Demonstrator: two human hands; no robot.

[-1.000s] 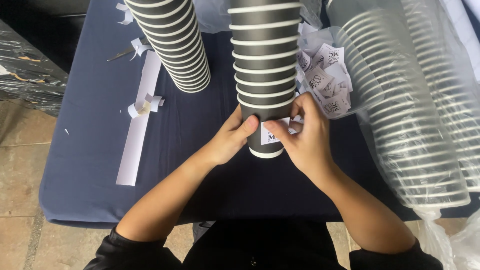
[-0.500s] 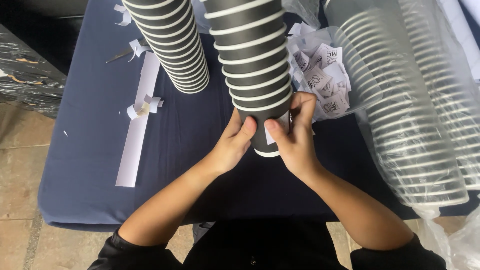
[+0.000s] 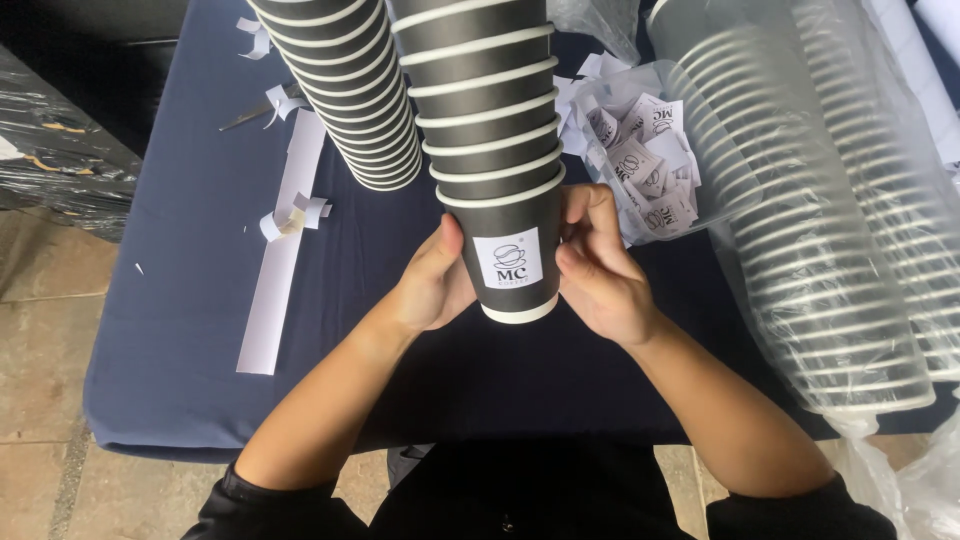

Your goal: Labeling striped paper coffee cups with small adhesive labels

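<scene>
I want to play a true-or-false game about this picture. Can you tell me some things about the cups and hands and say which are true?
1. Both hands, left hand and right hand, hold the bottom cup. True.
2. The cup has a white sticker. True.
3. The tablecloth is red. False: it is dark blue.
4. The wrapped cups lie at the person's left. False: they lie at the right.
</scene>
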